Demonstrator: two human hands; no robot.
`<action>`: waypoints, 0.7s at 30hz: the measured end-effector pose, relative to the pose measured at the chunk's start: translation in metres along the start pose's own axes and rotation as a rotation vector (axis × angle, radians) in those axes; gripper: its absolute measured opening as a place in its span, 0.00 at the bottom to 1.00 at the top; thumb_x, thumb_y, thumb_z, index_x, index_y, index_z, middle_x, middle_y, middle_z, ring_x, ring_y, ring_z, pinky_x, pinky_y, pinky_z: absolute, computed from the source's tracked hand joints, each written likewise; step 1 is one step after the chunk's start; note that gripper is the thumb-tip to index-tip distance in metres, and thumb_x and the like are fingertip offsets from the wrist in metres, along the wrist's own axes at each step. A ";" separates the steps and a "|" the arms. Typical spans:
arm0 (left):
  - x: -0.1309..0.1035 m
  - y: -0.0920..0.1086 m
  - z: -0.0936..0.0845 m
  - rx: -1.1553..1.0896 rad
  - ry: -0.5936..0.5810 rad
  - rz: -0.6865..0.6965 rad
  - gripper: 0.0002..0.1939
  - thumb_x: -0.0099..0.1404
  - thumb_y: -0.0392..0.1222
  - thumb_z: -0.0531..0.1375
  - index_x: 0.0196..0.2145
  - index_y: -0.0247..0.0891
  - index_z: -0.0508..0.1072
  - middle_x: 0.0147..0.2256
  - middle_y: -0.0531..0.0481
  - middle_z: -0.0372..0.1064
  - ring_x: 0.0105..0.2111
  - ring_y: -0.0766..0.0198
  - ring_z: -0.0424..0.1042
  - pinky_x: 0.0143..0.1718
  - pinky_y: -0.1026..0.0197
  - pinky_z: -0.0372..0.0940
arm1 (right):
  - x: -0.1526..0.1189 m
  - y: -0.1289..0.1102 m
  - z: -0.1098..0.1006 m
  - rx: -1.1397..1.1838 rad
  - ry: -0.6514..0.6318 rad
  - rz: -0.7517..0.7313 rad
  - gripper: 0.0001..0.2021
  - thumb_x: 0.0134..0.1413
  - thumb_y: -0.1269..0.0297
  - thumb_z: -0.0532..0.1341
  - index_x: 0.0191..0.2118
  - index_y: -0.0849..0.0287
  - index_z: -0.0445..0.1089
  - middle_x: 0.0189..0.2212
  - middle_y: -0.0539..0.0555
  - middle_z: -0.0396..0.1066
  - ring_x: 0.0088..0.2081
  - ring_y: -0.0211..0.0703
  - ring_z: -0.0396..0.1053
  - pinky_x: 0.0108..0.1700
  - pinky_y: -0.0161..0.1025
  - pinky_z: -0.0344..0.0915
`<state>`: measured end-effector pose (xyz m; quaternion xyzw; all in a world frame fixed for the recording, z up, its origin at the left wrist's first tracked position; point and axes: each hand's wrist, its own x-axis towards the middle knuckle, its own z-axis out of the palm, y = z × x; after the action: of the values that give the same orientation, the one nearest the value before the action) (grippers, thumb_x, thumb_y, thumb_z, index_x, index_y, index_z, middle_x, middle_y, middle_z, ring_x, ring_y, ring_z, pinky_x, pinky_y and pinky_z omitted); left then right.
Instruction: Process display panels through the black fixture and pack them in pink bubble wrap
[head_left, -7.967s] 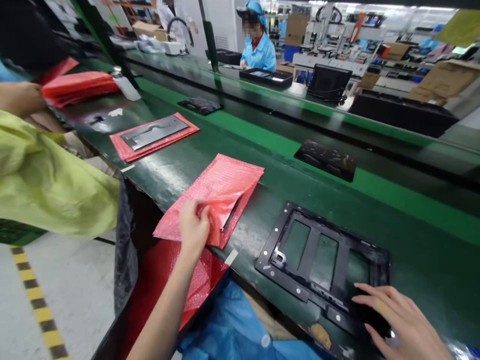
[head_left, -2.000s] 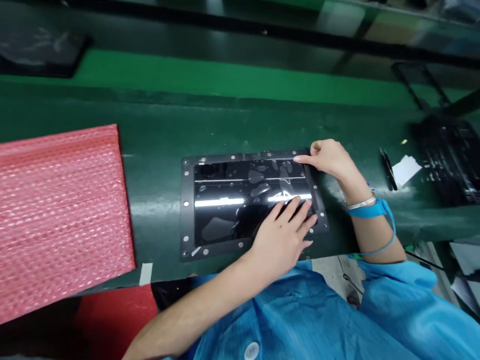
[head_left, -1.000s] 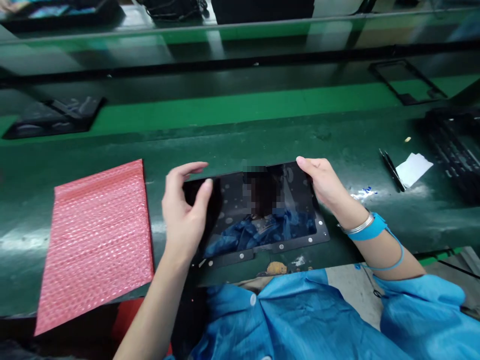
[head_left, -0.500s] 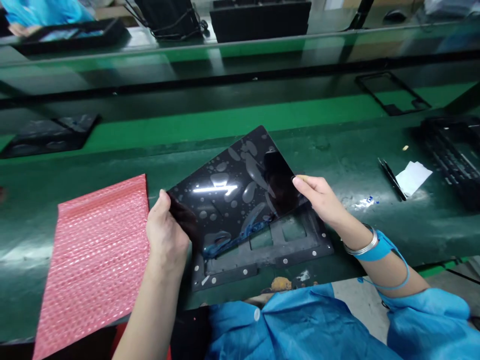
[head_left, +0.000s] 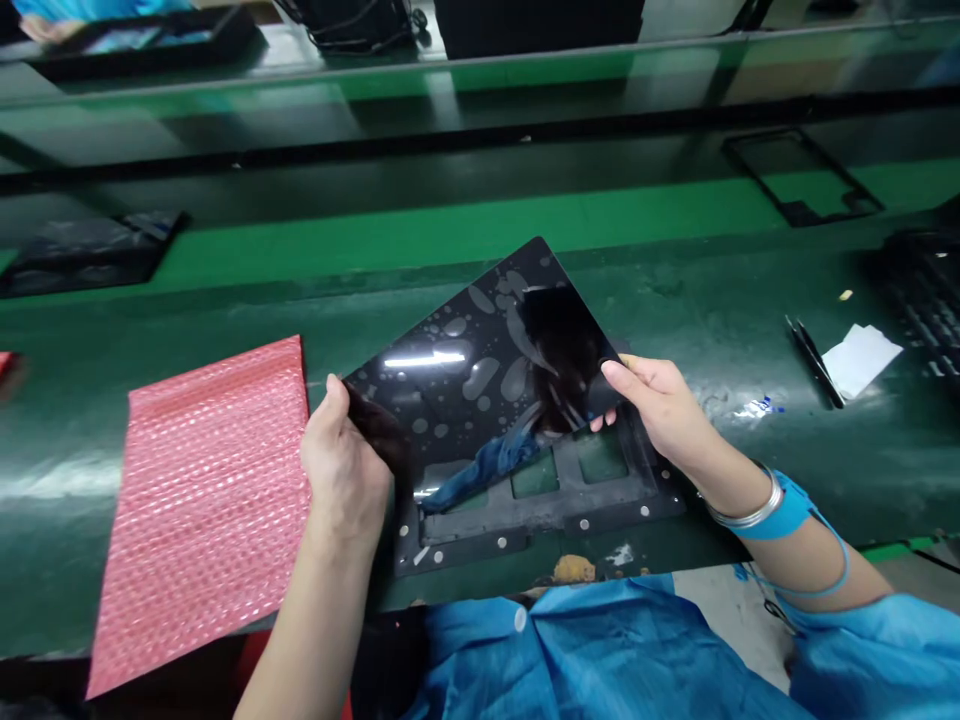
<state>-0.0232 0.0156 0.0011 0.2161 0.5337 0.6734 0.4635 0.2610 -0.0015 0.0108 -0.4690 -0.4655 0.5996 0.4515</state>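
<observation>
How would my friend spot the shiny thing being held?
On the green table, near its front edge, lies a black frame. Over it, the left hand and right hand hold the panel, tilted. Unlike the frame, it shows no openings, just a glossy face with pale blotches.

Black frame [head_left: 540,515], pink pouch [head_left: 214,500] on bench [head_left: 720,300]

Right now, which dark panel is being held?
The middle panel, gripped by the left hand and right hand; the other panel lies at far left.
</observation>
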 end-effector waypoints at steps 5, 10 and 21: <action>-0.011 0.005 0.012 0.004 -0.086 -0.081 0.11 0.61 0.45 0.69 0.32 0.34 0.76 0.33 0.48 0.79 0.35 0.63 0.78 0.41 0.64 0.74 | 0.007 0.007 -0.011 0.067 0.157 0.011 0.27 0.44 0.36 0.71 0.23 0.57 0.69 0.18 0.50 0.69 0.18 0.38 0.68 0.21 0.35 0.64; -0.021 0.002 0.009 0.167 -0.475 -0.248 0.21 0.49 0.45 0.76 0.36 0.34 0.75 0.31 0.49 0.79 0.26 0.64 0.77 0.26 0.67 0.70 | 0.021 0.018 -0.034 0.044 0.304 -0.030 0.25 0.47 0.37 0.69 0.26 0.57 0.70 0.20 0.52 0.70 0.21 0.40 0.69 0.22 0.36 0.65; -0.031 0.002 0.006 0.155 -0.516 -0.245 0.21 0.49 0.44 0.75 0.30 0.38 0.66 0.25 0.42 0.79 0.30 0.49 0.82 0.25 0.63 0.72 | 0.032 0.007 -0.050 -0.020 0.117 0.008 0.24 0.40 0.44 0.75 0.33 0.56 0.70 0.24 0.50 0.72 0.24 0.42 0.73 0.22 0.35 0.66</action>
<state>-0.0044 -0.0079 0.0108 0.3489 0.4704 0.4924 0.6439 0.3047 0.0351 -0.0065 -0.5094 -0.4425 0.5683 0.4709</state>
